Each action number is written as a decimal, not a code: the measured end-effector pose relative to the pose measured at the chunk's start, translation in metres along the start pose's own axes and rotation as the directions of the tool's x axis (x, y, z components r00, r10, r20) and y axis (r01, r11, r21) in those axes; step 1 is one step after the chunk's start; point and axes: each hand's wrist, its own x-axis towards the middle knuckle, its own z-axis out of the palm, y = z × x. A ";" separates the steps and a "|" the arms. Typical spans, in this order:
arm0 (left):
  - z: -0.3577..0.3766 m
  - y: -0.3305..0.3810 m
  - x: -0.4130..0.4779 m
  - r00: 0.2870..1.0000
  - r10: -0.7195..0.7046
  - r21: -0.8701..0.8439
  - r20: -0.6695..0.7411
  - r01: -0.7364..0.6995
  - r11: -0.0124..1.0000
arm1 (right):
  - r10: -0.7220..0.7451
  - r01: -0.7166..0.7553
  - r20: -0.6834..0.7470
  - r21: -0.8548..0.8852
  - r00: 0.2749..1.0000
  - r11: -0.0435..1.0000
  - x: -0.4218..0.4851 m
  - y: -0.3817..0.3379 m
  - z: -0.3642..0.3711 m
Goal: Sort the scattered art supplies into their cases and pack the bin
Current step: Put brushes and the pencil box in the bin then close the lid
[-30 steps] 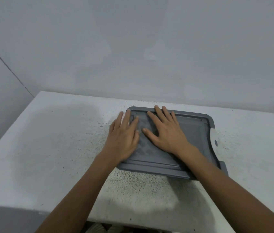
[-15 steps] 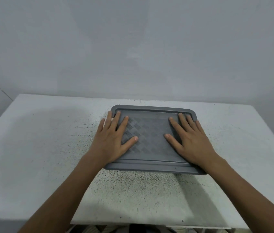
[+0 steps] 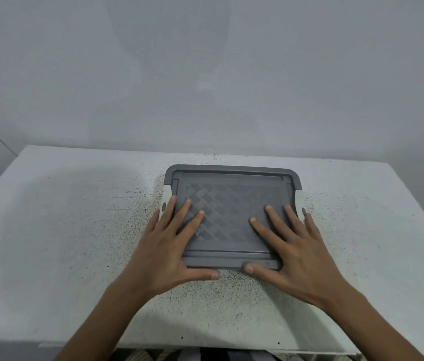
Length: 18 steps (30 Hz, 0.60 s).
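Left hand [image 3: 165, 252] spread flat on grey lid [image 3: 231, 204], right hand [image 3: 298, 256] spread flat too, bin [image 3: 165, 197] covered, contents hidden

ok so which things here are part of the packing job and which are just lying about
Part of the job:
- grey lid, sitting on the white bin
- left hand and right hand, both flat on the lid, fingers straight

Just there:
- speckled table
- patterned cloth below the table's near edge, mostly hidden
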 end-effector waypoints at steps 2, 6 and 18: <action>0.001 0.000 0.001 1.000 0.006 -0.014 -0.019 -0.006 1.000 | -0.018 0.018 -0.009 -0.025 1.000 1.000 0.001 0.000 0.002; 0.002 -0.001 0.001 0.999 0.010 -0.024 -0.038 -0.011 1.000 | -0.033 0.031 -0.037 -0.059 0.999 0.998 0.002 -0.001 0.005; -0.001 -0.009 0.035 0.998 0.021 -0.003 -0.067 -0.021 1.000 | -0.021 0.015 -0.075 -0.085 0.997 0.996 0.032 0.015 0.005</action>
